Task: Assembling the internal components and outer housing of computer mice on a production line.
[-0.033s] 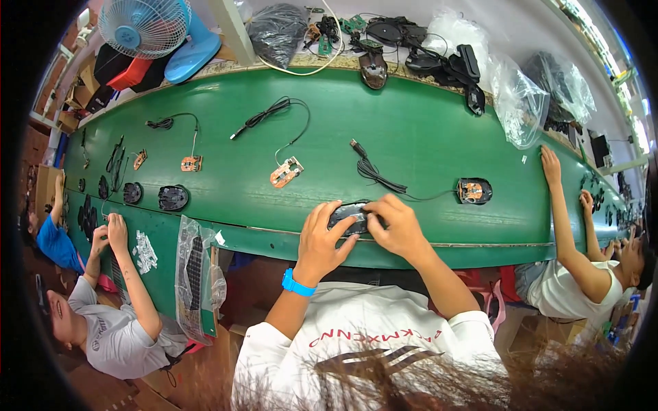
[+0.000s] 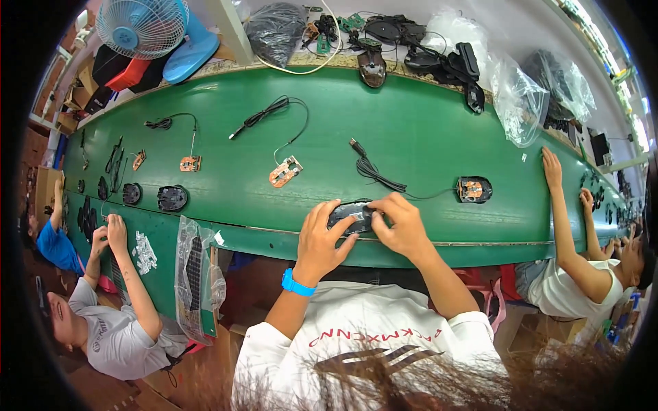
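A black mouse shell [image 2: 351, 207], open side up, rests on the green belt in front of me. My left hand [image 2: 321, 236], with a blue watch on the wrist, grips its left side, and one finger reaches into it by a small pale piece. At the shell's right end, my right hand [image 2: 401, 222] holds the edge between thumb and fingers. Right of my hands sits another shell with an orange circuit board [image 2: 473, 190] in it, its coiled black cable [image 2: 373, 171] stretching leftward. Beyond lies a bare orange circuit board [image 2: 285, 171] with a cable.
More black shells [image 2: 172, 198] and boards [image 2: 190, 163] lie along the belt to the left. A co-worker's hands [image 2: 110, 233] work beside small pale pieces [image 2: 144, 252]; another person's arm [image 2: 558, 198] rests at the right. Plastic bags [image 2: 519, 109] and a blue fan [image 2: 140, 27] stand behind.
My right hand's fingers have shifted slightly to the right along the shell's end, uncovering more of its inside. My left hand stays in place.
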A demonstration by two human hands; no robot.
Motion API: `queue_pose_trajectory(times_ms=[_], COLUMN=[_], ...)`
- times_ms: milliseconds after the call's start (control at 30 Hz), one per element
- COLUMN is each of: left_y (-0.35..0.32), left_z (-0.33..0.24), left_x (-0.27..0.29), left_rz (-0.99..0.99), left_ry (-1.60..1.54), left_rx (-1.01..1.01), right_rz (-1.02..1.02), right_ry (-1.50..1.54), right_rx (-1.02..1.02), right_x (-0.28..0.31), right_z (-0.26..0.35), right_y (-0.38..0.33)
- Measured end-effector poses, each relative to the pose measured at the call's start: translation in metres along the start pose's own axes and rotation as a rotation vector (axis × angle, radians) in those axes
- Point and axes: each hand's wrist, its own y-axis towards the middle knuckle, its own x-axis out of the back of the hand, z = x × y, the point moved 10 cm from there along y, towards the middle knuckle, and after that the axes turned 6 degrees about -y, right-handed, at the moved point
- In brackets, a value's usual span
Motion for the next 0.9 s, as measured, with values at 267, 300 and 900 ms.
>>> queue_pose_trajectory(times_ms=[267,300,900], left_y=[-0.003,-0.004,-0.044], left_z=[0.001,0.002,0.026], left_x=[-0.006,-0.006,0.017], left_rz=[0.032,0.034,-0.135], left_ry=[0.046,0.043,-0.003], left_rx=[0.005,0.008,0.112], right_rz=[-0.146,-0.147,-0.344], right_ry=[-0.012,-0.010,-0.266], right_rx=[-0.133,-0.134,-0.133], right_x=[0.043,0.044,0.144], right_z=[-0.039,-0.041,-0.109], right_y=[-0.034,-0.036,-0.043])
